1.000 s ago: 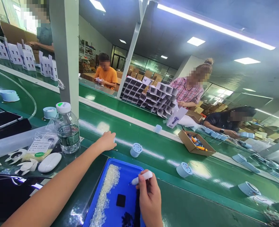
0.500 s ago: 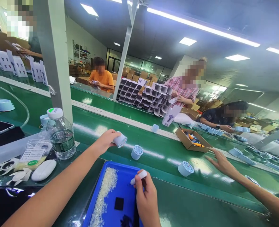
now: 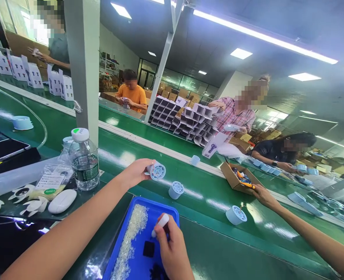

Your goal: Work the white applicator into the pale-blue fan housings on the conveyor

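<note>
And here, just above the green belt (image 3: 201,202), a pale blue cup (image 3: 158,171) is held up by the left hand (image 3: 137,172), its spoked round face turned toward the camera. It is pinched at its left side, the fingers closed on it, though the fingertips are partly hidden and their exact grip cannot be told. Down below, over the blue tray (image 3: 157,219), a white pen-like tool (image 3: 162,224) is gripped by the right hand (image 3: 172,243), thumb and fingers pressed together around it, the tool slanted with its lower end near a black square (image 3: 149,249); whether the tray is touched by the tip cannot be told. The tray's left side is heaped with small clear rings (image 3: 131,233), and by the lower edge a dark clump (image 3: 157,271) is partly covered by the right hand. On the belt, a second blue cup (image 3: 176,190) is seen standing just beyond the tray, near the held one, and a third (image 3: 236,215) is seen farther right, tilted. Over at the right, an orange piece (image 3: 249,186) is being pinched by a co-worker's hand (image 3: 264,194) at the rim of a cardboard box (image 3: 229,181). To the left, a clear bottle (image 3: 85,167) is seen standing upright beside a pillar (image 3: 86,70).
</note>
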`<state>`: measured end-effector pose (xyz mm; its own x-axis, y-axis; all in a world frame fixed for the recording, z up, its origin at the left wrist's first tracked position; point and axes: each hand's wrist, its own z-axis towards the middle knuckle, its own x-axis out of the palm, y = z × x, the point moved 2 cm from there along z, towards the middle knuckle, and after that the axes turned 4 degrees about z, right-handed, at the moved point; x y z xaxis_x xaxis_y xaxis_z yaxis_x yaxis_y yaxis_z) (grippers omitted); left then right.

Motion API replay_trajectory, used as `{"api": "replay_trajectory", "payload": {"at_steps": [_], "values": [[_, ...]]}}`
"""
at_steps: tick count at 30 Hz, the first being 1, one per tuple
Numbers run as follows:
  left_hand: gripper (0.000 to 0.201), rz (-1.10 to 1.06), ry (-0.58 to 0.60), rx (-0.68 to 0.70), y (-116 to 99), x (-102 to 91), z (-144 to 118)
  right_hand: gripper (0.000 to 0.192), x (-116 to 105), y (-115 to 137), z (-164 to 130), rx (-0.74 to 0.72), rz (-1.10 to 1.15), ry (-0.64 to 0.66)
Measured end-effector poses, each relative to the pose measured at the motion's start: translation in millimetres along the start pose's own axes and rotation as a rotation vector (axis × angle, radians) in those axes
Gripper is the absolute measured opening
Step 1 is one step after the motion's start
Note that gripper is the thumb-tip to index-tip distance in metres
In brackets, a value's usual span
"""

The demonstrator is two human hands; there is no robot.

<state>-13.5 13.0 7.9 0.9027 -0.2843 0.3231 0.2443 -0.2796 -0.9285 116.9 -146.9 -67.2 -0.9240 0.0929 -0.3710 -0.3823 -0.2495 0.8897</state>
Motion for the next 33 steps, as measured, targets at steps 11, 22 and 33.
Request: {"api": "replay_trajectory", "payload": {"at_steps": [11,22,33], "values": [[0.010,-0.081,-0.001,-0.139,6.3,10.7,-4.1,0.015,5.6,6.0,-5.2,-0.162,0.018,-0.015],[0.025,0.139,0.185,-0.064,13.5,27.5,-16.6,0.016,-18.1,-2.5,-2.8,-0.068,0.503,-0.627],[0.030,0.233,0.209,-0.028,8.8,37.8,-24.7,0.018,-21.1,-6.3,-2.5,-0.056,0.478,-0.593]]}}
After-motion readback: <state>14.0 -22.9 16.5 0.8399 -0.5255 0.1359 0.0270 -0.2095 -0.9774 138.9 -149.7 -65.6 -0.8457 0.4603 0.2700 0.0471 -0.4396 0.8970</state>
